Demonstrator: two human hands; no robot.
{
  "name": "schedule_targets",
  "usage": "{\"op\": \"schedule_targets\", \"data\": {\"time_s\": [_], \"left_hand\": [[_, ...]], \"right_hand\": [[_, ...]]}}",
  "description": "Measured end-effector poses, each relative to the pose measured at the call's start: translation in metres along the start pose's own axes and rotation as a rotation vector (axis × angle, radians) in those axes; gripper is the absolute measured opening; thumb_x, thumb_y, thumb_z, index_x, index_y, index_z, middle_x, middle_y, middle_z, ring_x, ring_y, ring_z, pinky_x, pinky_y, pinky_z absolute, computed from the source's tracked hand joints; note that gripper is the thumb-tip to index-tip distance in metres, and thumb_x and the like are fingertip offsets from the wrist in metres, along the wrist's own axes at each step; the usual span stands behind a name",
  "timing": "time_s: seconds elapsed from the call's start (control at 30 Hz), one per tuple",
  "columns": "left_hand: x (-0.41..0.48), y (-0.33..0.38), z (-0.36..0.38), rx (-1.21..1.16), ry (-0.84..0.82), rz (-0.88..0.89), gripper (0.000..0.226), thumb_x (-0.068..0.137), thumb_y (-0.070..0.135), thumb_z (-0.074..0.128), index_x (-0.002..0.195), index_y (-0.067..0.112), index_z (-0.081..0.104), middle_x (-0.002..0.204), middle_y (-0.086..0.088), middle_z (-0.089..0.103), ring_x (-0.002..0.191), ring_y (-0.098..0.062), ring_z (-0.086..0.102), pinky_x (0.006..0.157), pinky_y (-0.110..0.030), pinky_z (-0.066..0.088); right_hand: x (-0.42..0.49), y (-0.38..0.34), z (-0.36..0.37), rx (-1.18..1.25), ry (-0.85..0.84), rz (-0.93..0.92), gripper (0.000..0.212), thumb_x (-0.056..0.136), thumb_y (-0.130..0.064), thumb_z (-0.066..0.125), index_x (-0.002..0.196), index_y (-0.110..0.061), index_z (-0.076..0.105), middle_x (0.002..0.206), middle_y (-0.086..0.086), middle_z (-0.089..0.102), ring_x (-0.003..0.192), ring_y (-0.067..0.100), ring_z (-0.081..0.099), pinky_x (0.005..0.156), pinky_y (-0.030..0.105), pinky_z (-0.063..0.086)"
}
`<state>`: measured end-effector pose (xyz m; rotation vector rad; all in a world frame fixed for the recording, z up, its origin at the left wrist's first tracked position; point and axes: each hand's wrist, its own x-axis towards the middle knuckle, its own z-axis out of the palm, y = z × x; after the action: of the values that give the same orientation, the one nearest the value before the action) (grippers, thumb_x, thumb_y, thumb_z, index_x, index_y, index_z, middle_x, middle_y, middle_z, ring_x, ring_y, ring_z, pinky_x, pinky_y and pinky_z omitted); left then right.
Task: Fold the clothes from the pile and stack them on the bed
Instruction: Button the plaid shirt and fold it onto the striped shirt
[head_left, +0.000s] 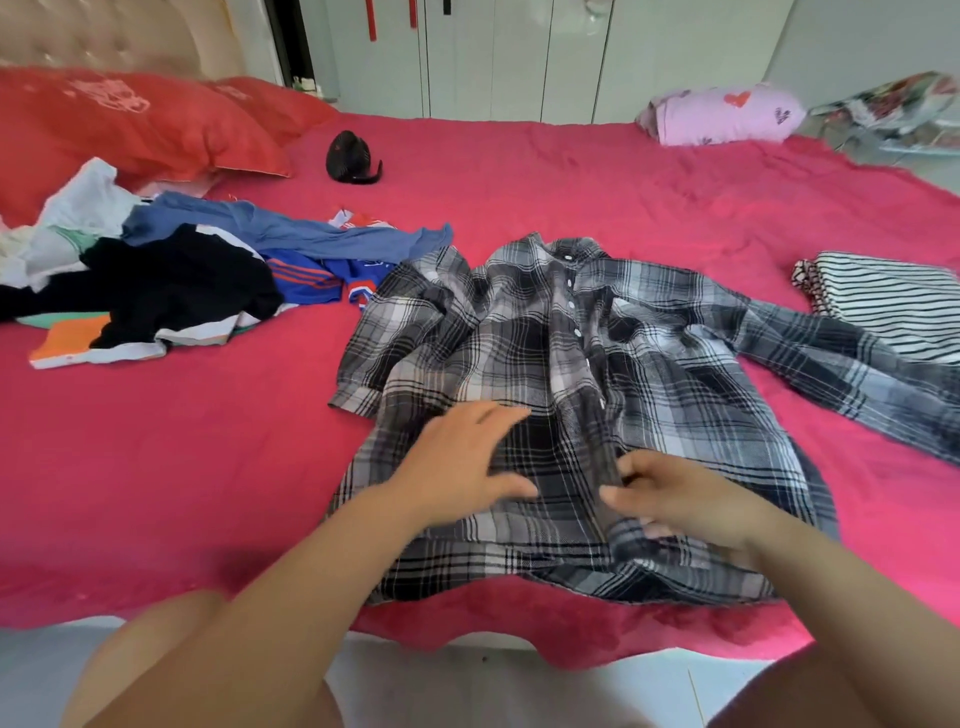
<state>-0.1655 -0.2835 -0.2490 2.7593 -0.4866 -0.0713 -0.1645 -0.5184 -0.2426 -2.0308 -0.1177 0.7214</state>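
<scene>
Hands (462, 457) (685, 501) on plaid shirt (519, 338)

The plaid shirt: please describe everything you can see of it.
The plaid shirt is black, grey and white cloth with a collar and white front buttons. It lies spread, front up, on the pink bedsheet, one sleeve stretched out, one bent. The left hand rests flat on it; the right hand pinches its front fold.
</scene>
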Motion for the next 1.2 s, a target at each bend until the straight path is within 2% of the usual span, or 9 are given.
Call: {"op": "schedule_targets", "data": {"time_s": [0.13,0.23,0.3,0.47,0.6,0.77,0.87,1.07,1.2], "left_hand": [[-0.002,0.014,0.025,0.173,-0.267,0.133,0.106,0.067,0.067,0.064,0.148,0.036,0.003,0.153,0.002,0.014,0.139,-0.021,0.014,0.113,-0.045,0.021],[-0.004,0.010,0.035,0.257,-0.229,0.170,0.080,0.080,0.054,0.061,0.146,0.037,0.019,0.142,0.001,0.028,0.132,-0.021,0.024,0.110,-0.041,0.026],[-0.006,0.010,0.035,0.244,-0.178,0.197,0.055,0.089,0.044,0.055,0.140,0.036,0.036,0.126,0.003,0.041,0.121,-0.019,0.034,0.104,-0.036,0.031],[-0.011,0.021,0.023,0.025,-0.302,0.135,0.039,0.095,0.025,0.050,0.134,0.029,0.049,0.101,0.005,0.045,0.096,-0.013,0.046,0.085,-0.027,0.039],[-0.010,0.018,0.011,0.044,-0.433,0.157,0.038,0.093,0.025,0.055,0.130,0.029,0.054,0.107,0.001,0.052,0.105,-0.017,0.050,0.089,-0.027,0.040],[-0.006,0.016,0.000,0.089,-0.626,0.095,0.040,0.088,0.034,0.061,0.127,0.026,0.058,0.117,0.007,0.061,0.099,-0.007,0.054,0.081,-0.013,0.035],[0.006,0.021,-0.012,-0.136,-0.438,0.029,0.030,0.087,0.040,0.060,0.113,0.027,0.067,0.092,0.023,0.060,0.080,0.006,0.055,0.077,-0.012,0.044],[0.042,-0.026,-0.016,0.141,0.343,-0.260,0.028,0.095,0.032,0.047,0.115,0.023,0.064,0.113,-0.004,0.058,0.111,-0.026,0.049,0.091,-0.040,0.044],[0.050,-0.047,-0.004,0.181,0.223,-0.459,0.042,0.097,0.034,0.041,0.139,0.028,0.039,0.144,-0.009,0.030,0.129,-0.031,0.028,0.100,-0.047,0.035]], "right_hand": [[-0.004,0.013,-0.011,-0.455,-0.047,-0.018,0.035,0.075,-0.036,0.074,0.104,-0.035,0.056,0.098,-0.005,0.059,0.091,0.013,0.060,0.085,0.026,0.047],[-0.010,0.034,-0.008,-0.913,0.059,-0.047,0.072,0.065,-0.039,0.078,0.124,-0.033,0.036,0.108,-0.002,0.041,0.097,0.015,0.048,0.088,0.027,0.043],[-0.009,0.049,0.002,-1.064,0.152,-0.155,0.056,0.074,-0.029,0.067,0.119,-0.025,0.034,0.106,0.000,0.042,0.099,0.020,0.049,0.087,0.034,0.045],[-0.018,0.047,-0.010,-1.080,0.147,-0.284,0.022,0.083,-0.008,0.052,0.100,-0.022,0.048,0.091,-0.002,0.046,0.097,0.023,0.055,0.079,0.030,0.043],[-0.034,0.035,-0.039,-1.078,0.049,-0.199,0.036,0.082,-0.014,0.064,0.113,-0.029,0.055,0.102,-0.005,0.053,0.102,0.013,0.053,0.081,0.021,0.036],[-0.031,0.032,-0.045,-1.041,-0.141,-0.061,0.032,0.081,-0.020,0.068,0.111,-0.028,0.063,0.077,-0.023,0.049,0.079,-0.001,0.051,0.061,0.003,0.030],[-0.023,0.027,-0.053,-0.909,-0.065,-0.068,0.022,0.088,-0.022,0.061,0.109,-0.022,0.067,0.091,-0.018,0.062,0.074,-0.009,0.050,0.063,-0.003,0.032],[0.013,0.042,-0.115,-0.675,0.705,0.043,0.030,0.090,-0.018,0.055,0.119,-0.016,0.061,0.112,0.018,0.063,0.095,0.029,0.061,0.083,0.030,0.042],[0.035,0.064,-0.125,-0.589,0.756,0.168,0.039,0.095,-0.023,0.048,0.131,-0.008,0.047,0.119,0.029,0.058,0.107,0.041,0.056,0.092,0.040,0.044]]}}
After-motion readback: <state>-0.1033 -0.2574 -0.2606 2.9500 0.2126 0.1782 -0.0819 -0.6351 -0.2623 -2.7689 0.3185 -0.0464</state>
